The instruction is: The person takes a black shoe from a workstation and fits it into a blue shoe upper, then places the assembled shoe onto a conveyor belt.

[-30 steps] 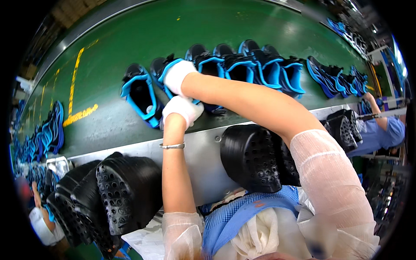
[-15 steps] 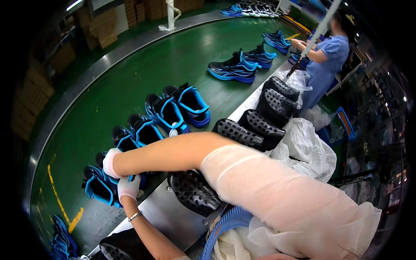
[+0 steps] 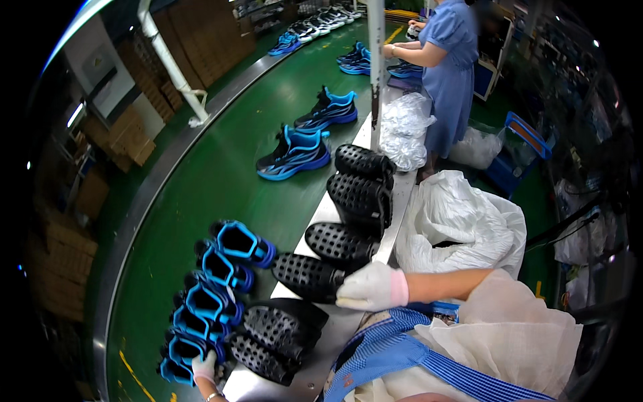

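Note:
Low at the left, my left hand (image 3: 204, 368) in a white glove is closed on the heel end of a black-and-blue sneaker (image 3: 185, 348) in the near part of a row. The row holds several similar sneakers (image 3: 218, 264), standing side by side with their openings toward me. My right hand (image 3: 372, 287), also gloved, is closed on the near end of a black, perforated shoe-shaped piece (image 3: 305, 275); its fingertips are partly hidden. More such black pieces lie beside it, a pair (image 3: 278, 328) nearer me and others (image 3: 355, 194) farther along the metal ledge.
The green belt (image 3: 201, 194) curves away, carrying more sneakers (image 3: 295, 154). A white pole (image 3: 376, 67) rises from the ledge. A white bag (image 3: 462, 221) stands at my right, with clear plastic wrap (image 3: 405, 130) beyond. Farther off, a person in blue (image 3: 450, 74) handles shoes.
My right hand has left the sneaker row and moved right to a black perforated piece. My left hand remains at the sneakers. The view has turned, and the bag now shows more fully.

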`<state>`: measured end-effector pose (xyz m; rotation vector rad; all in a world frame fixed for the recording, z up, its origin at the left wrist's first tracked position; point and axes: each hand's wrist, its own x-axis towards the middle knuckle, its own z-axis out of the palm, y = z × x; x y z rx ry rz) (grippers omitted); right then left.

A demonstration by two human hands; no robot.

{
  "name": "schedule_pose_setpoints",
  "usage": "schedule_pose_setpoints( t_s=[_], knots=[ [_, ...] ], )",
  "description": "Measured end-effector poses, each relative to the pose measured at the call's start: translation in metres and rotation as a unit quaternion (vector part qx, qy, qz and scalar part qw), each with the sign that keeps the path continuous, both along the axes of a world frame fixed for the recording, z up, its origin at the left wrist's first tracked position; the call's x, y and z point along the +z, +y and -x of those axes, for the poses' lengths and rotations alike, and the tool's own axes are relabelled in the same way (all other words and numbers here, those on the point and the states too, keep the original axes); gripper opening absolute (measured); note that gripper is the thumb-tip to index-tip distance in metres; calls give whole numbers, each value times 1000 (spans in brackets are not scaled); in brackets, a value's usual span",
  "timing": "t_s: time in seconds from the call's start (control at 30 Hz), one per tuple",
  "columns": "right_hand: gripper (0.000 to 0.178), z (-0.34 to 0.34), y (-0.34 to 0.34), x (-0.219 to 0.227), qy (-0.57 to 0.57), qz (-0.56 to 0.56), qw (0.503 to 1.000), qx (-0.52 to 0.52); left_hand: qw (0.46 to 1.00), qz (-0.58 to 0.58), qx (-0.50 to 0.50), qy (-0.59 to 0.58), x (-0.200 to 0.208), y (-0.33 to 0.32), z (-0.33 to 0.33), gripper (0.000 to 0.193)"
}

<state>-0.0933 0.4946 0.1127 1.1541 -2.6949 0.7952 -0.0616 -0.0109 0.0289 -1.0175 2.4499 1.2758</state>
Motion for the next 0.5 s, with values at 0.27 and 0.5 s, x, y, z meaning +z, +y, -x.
schedule_pose_setpoints(
  t_s=[0.27, 0.5],
  knots=[
    [22, -10, 22, -120, 6, 39, 999, 6, 844, 470, -188, 176, 30, -26, 6, 32],
    [7, -2, 14, -163, 164, -51, 982, 77, 919, 337, -200, -36, 18, 16, 44, 45]
  ],
)
